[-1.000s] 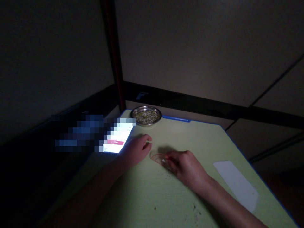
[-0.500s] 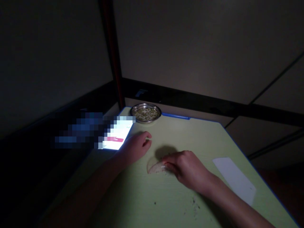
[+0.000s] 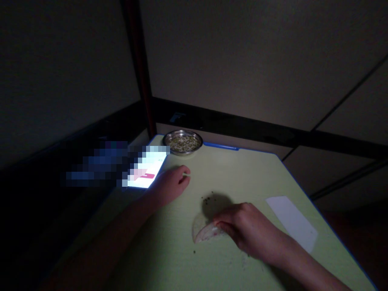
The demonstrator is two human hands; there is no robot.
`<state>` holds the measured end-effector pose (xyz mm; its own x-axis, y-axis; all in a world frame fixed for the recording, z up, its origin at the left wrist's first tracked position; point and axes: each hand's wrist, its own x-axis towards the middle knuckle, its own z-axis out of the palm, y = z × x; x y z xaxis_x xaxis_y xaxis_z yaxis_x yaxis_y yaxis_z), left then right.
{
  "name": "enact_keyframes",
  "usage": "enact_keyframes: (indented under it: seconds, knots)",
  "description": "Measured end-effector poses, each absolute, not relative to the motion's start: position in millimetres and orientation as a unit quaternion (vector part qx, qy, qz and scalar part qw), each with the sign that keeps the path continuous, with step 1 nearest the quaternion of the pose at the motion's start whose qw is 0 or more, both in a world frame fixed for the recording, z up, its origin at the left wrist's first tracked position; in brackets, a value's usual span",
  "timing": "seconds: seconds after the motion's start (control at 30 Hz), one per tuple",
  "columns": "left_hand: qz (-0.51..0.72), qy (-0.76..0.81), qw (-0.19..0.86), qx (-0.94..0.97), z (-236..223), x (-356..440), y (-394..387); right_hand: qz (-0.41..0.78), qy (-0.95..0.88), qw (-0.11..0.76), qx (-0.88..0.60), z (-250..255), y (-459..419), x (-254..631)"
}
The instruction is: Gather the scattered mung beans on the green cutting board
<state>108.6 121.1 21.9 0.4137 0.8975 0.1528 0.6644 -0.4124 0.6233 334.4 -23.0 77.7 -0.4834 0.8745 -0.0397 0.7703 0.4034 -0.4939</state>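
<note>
Pinched in the fingers of my right hand (image 3: 250, 228) is a thin, see-through piece with a curved edge (image 3: 203, 231); it looks like a folded clear disc or scraper, tilted low over the pale green table (image 3: 157, 258). Its far part is hidden behind my fingers. Just beyond it lies a small cluster of dark grains (image 3: 207, 199), partly in the hand's shadow. My left hand (image 3: 174, 182) rests on the tabletop with loosely curled fingers, a small gap between thumb and forefinger and nothing visible in them. It is beside a lit screen (image 3: 148, 171).
A round steel dish (image 3: 182, 143) of mixed grains stands at the far corner. A white card (image 3: 292, 222) lies to the right of my right hand. Dark-banded walls (image 3: 242, 129) close off the back and left. A blue strip (image 3: 221, 146) edges the table.
My right hand has drawn the clear piece nearer to me, and dark grains now show on the table behind it. The left hand stays by the screen. The view has shifted slightly.
</note>
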Motion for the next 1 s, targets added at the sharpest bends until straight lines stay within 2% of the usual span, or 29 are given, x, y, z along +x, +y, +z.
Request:
enact_keyframes:
  seconds: [0.27, 0.77, 1.0]
  knots:
    - [0.246, 0.485, 0.246, 0.803, 21, 107, 120, 0.253, -0.82, 0.122, -0.499, 80, -36, 337]
    - [0.267, 0.483, 0.247, 0.796, 21, 105, 117, 0.212, -0.832, 0.122, -0.498, 78, -26, 321]
    - [0.27, 0.483, 0.263, 0.791, 21, 105, 116, 0.199, -0.806, 0.185, -0.525, 97, -6, 342]
